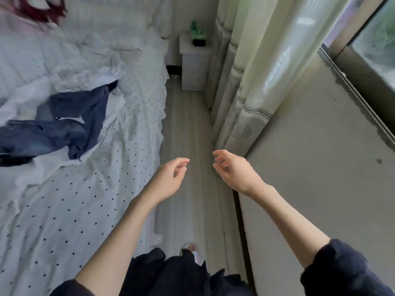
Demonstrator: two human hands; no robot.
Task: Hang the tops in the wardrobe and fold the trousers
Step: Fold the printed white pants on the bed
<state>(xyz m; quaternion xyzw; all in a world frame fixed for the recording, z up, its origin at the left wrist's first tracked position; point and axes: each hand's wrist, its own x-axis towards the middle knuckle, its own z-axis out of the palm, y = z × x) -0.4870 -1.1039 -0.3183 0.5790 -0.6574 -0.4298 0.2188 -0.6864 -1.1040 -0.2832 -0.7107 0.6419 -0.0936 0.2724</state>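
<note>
Empty hands, trousers waiting on the bed

Both the left hand [168,178] and right hand [233,169] hang loosely curled, holding nothing; dark trousers [64,124] lie crumpled well left of the fingers [181,162] — best grasped at the waistband

Your bed [89,189] lies to your left with the trousers [64,124] on it. The curtain [252,71] hangs to your right, and the nightstand [195,60] stands ahead between them.
</note>
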